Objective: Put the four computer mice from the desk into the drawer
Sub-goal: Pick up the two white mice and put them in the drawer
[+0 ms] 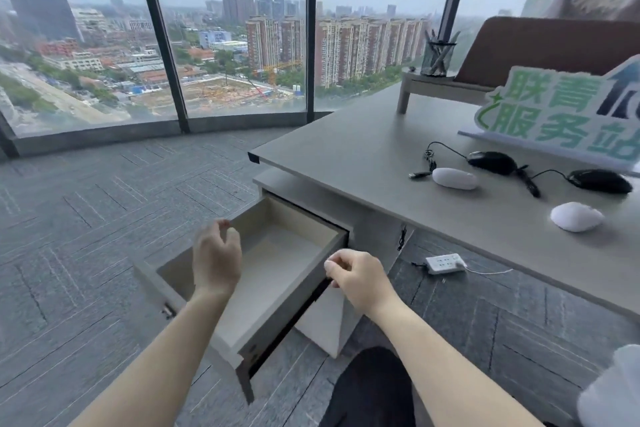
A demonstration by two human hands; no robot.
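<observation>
The drawer (pixel 277 308) under the grey desk (pixel 363 149) is pulled out, and nothing lies inside it. My left hand (pixel 216 258) hovers over its left side, fingers loosely curled, holding nothing. My right hand (pixel 360 276) rests at the drawer's right wall, fingers bent, holding nothing. On the desk to the right lie several mice: a white mouse (pixel 454 178), a black corded mouse (pixel 491 162) behind it, a second black corded mouse (pixel 601 181) and a second white mouse (pixel 576 216) nearest the front edge.
A green and white sign (pixel 554 114) stands behind the mice. A pen cup (pixel 437 55) sits on a low riser at the back. A white power strip (pixel 445 263) lies on the carpet under the desk. Floor-to-ceiling windows are ahead.
</observation>
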